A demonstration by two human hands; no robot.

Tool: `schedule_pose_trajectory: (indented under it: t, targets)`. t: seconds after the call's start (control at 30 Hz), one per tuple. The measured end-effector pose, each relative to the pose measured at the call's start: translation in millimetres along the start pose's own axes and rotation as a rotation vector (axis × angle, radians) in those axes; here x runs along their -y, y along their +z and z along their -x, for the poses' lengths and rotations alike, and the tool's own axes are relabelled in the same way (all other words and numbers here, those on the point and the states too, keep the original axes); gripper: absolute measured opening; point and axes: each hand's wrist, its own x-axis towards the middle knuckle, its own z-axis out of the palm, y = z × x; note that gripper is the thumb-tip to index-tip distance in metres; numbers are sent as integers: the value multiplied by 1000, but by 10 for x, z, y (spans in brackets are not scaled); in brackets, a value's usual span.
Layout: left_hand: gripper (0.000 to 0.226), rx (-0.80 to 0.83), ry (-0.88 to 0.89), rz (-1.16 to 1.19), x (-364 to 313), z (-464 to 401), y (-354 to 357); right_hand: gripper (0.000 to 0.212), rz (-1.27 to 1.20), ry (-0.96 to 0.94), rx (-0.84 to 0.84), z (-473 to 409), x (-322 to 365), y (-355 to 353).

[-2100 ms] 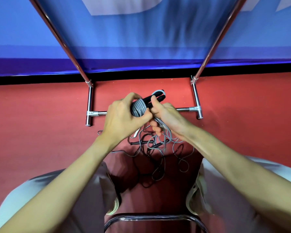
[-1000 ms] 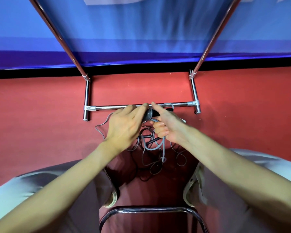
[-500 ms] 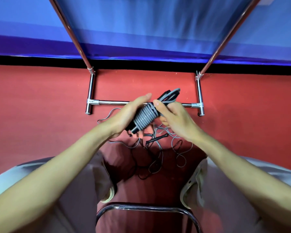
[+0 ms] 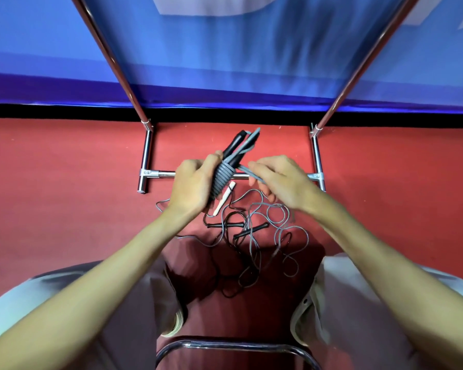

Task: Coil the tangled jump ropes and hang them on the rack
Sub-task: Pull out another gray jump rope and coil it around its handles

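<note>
At frame centre, a coiled grey jump rope (image 4: 222,180), wound round black handles (image 4: 237,148), is gripped in the left hand (image 4: 194,186), fingers curled round the bundle. Its loose grey end (image 4: 247,172) is pinched by the right hand (image 4: 281,180). Below, tangled ropes (image 4: 251,236) are spread on the red floor (image 4: 64,196), near the chrome rack (image 4: 147,161) behind.

The left hand (image 4: 191,186) hides the lower end of the coiled rope bundle (image 4: 223,177), both rack uprights (image 4: 110,58) run off the top edge, and the right hand (image 4: 281,180) is motion-blurred.
</note>
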Motion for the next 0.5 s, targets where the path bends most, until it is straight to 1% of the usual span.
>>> schedule_pose_trajectory:
  t: [0.07, 0.1, 0.13, 0.2, 0.27, 0.33, 0.43, 0.5]
  targets:
    - [68, -70, 34, -83, 54, -74, -78, 38, -23, 12, 43, 14, 9, 26]
    - [66, -113, 62, -184, 85, -95, -110, 37, -64, 14, 79, 25, 25, 65]
    - [65, -148, 102, -327, 121, -104, -125, 37, -110, 22, 105, 36, 48, 115]
    - [62, -167, 198, -633, 159, -60, -91, 38, -208, 44, 111, 47, 90, 198]
    - [47, -98, 269, -818, 176, 27, 2, 32, -336, 114, 80, 60, 112, 204]
    - [36, 5, 333, -921, 204, 113, 72, 28, -411, 179, 79, 89, 122, 163]
    - [26, 119, 460, -962, 290, 183, 92, 30, -412, 238, 83, 133, 72, 145]
    - [20, 148, 531, -981, 347, 215, 84, 31, -443, 281, 76, 155, 28, 163]
